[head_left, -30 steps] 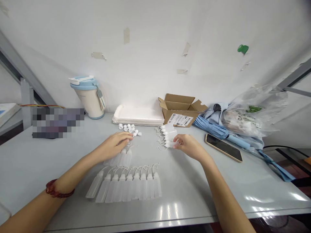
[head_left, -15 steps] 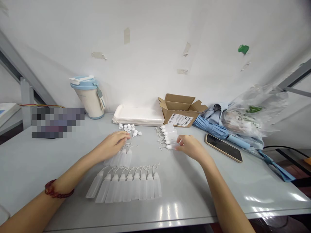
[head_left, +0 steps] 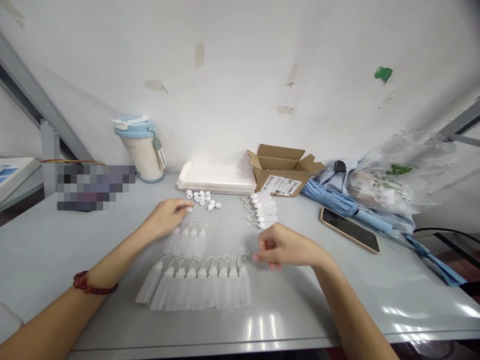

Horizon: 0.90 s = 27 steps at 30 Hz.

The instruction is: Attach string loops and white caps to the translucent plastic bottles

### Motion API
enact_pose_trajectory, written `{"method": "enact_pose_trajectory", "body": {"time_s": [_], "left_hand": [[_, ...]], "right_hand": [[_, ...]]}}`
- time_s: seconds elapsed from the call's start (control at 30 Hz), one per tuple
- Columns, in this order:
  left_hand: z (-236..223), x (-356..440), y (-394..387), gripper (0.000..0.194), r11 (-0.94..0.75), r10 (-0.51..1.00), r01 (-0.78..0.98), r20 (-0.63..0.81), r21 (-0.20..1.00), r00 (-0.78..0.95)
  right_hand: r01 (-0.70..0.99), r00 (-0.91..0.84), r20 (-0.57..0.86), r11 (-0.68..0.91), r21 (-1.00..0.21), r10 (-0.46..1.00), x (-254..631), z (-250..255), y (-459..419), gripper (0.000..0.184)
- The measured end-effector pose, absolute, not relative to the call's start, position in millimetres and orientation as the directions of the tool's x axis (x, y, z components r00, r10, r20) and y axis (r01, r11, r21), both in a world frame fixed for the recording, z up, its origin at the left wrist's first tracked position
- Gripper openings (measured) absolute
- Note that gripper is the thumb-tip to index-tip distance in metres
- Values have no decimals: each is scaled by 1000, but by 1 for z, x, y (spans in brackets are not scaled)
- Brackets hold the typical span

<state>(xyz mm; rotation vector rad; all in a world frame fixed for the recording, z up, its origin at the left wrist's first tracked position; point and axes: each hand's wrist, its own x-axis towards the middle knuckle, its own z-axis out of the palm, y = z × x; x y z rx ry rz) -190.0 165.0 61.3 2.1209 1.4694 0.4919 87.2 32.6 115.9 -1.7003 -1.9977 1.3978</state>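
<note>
My left hand (head_left: 165, 218) is at the left of the loose white caps, thumb and fingers pinched on a small white cap (head_left: 189, 209). Below it lies a short row of clear plastic squeeze bottles (head_left: 192, 244) with thin bent tubes. Nearer the front edge is a longer row of similar bottles (head_left: 202, 290). My right hand (head_left: 283, 246) hovers to the right of that row's tubes, fingers bent and loosely apart, with nothing visible in them. Beyond it, a column of capped bottles (head_left: 268, 206) lies sideways. Loose white caps (head_left: 202, 196) form a pile at the middle back.
Behind the caps are stacked white trays (head_left: 221, 179) and an open cardboard box (head_left: 285, 175). A tumbler (head_left: 142, 155) stands at the back left. At right lie a phone (head_left: 348, 230), a blue folded umbrella (head_left: 330, 197) and a clear plastic bag (head_left: 397, 175).
My right hand has drawn back from the sideways column of bottles toward the front row. My left hand has shifted slightly left, away from the pile, with a cap in its fingertips.
</note>
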Motion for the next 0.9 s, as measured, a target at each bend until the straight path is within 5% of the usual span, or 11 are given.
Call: {"method": "enact_pose_trajectory", "body": {"time_s": [0.27,0.53,0.9], "left_hand": [[64,-189,165,41,-215,965,785,1,582,263],[73,-184,156,41,-214,977,682,150,700,152],[82,-169,130,36,-203,951,420,75,885,301]], "right_hand": [[721,-508,-554,-26,-692,660,56,102,24,29],[777,-440,-620,-70,-625,650,61,103,25,29],[856,-291,-552,-46,-516,781,72,99,34,34]]}}
